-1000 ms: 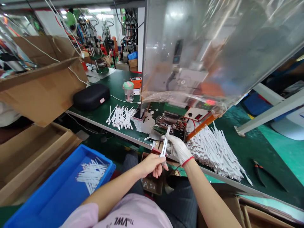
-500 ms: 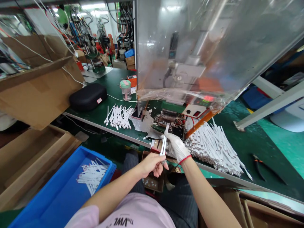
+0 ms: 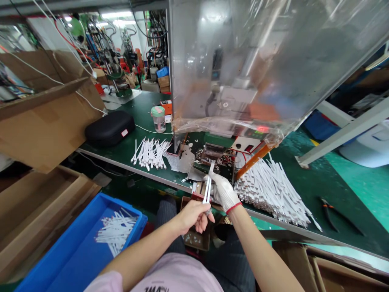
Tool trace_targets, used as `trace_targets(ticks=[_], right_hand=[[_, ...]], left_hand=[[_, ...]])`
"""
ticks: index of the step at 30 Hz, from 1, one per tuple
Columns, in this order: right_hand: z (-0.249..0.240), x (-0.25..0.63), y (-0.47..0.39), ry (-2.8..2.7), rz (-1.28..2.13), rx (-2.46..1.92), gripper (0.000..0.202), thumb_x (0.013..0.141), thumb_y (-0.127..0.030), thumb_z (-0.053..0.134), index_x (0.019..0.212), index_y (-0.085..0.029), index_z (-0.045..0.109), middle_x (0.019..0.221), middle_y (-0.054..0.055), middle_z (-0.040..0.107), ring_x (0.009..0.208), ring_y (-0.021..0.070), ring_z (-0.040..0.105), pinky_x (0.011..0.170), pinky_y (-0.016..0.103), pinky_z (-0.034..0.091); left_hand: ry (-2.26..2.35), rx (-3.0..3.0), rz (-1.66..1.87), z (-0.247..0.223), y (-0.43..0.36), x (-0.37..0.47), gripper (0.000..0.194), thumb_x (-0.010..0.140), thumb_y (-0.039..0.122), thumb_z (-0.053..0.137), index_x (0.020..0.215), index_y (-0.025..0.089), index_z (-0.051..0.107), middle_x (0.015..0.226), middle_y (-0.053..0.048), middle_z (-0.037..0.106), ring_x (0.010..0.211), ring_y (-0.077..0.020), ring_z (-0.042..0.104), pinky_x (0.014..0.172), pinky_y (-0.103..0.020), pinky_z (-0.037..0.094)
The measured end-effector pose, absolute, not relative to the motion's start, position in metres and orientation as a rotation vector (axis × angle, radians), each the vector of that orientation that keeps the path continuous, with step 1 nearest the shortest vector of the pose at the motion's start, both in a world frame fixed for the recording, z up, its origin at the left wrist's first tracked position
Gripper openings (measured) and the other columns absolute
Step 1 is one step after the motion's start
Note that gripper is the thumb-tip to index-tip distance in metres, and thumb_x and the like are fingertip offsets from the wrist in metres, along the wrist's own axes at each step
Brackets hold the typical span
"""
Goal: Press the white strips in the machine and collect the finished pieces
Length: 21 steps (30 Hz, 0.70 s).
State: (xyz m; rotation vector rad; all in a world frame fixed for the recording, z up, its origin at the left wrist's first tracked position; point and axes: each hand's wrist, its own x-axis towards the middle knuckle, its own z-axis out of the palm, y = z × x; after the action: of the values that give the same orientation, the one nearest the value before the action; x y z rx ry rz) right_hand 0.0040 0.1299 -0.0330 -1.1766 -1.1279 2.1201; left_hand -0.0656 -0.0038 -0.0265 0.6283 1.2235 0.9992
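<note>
My bare left hand [image 3: 197,215] is closed on the near end of a folded white flat cable [image 3: 208,190], two lengths of which run side by side. My right hand [image 3: 224,190], in a white glove with a red cuff, is closed around the cable further up. The cable's far end reaches the small metal fixture [image 3: 212,152] of the bench machine. To the right of the gloved hand lies a large heap of similar white cables [image 3: 270,190]. A smaller heap [image 3: 150,153] lies to the left on the bench. The gloved fingertips are partly hidden.
A clear plastic shield [image 3: 258,61] hangs over the machine. On the green bench are a black case [image 3: 110,128], a lidded cup [image 3: 159,119] and pliers [image 3: 331,213]. Beside my left arm stands a blue bin [image 3: 73,239] with white cables inside. Cardboard boxes [image 3: 45,121] stand left.
The whole view has shifted slightly, with the bench appearing a little lower and further left. Both hands keep the same hold on the cable at the fixture.
</note>
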Motion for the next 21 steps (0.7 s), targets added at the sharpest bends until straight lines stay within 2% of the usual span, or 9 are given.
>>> trace_targets(ticks=[4,13,18,21], right_hand=[[-0.0320,0.0017,0.1305,-1.076,2.113,-1.182,0.031,0.075,-0.045,0.066,0.069,-0.015,0.060,0.049,-0.002,0.052,0.034,0.0088,0.041,0.032,0.022,0.036],[-0.0305,-0.0002,0.1295,-1.025,2.105,-1.201,0.030,0.074,-0.044,0.067,0.070,-0.015,0.061,0.050,-0.002,0.052,0.034,0.0093,0.042,0.028,0.021,0.033],[-0.0330,-0.0017,0.1312,-1.031,2.081,-1.224,0.031,0.075,-0.044,0.067,0.070,-0.014,0.062,0.053,0.001,0.055,0.038,0.0122,0.049,0.033,0.024,0.041],[-0.0351,-0.0027,0.1326,-1.030,2.072,-1.232,0.030,0.076,-0.043,0.066,0.070,-0.014,0.062,0.054,0.001,0.056,0.038,0.0123,0.049,0.034,0.025,0.042]], left_hand=[[1.224,0.636,0.991,-0.0276,-0.0016,-0.0654,0.057,0.068,0.067,0.050,0.066,0.011,0.062,0.039,0.001,0.049,0.031,-0.0075,0.040,0.038,-0.021,0.028],[1.212,0.636,0.985,-0.0284,-0.0017,-0.0674,0.056,0.068,0.066,0.051,0.068,0.011,0.063,0.040,0.002,0.050,0.032,-0.0078,0.041,0.038,-0.021,0.030],[1.204,0.657,0.977,-0.0305,-0.0017,-0.0691,0.059,0.069,0.067,0.050,0.071,0.010,0.064,0.041,0.002,0.050,0.032,-0.0072,0.041,0.038,-0.020,0.029],[1.184,0.664,0.970,-0.0341,-0.0024,-0.0712,0.061,0.070,0.069,0.051,0.073,0.009,0.065,0.042,0.002,0.051,0.033,-0.0072,0.042,0.039,-0.020,0.030]])
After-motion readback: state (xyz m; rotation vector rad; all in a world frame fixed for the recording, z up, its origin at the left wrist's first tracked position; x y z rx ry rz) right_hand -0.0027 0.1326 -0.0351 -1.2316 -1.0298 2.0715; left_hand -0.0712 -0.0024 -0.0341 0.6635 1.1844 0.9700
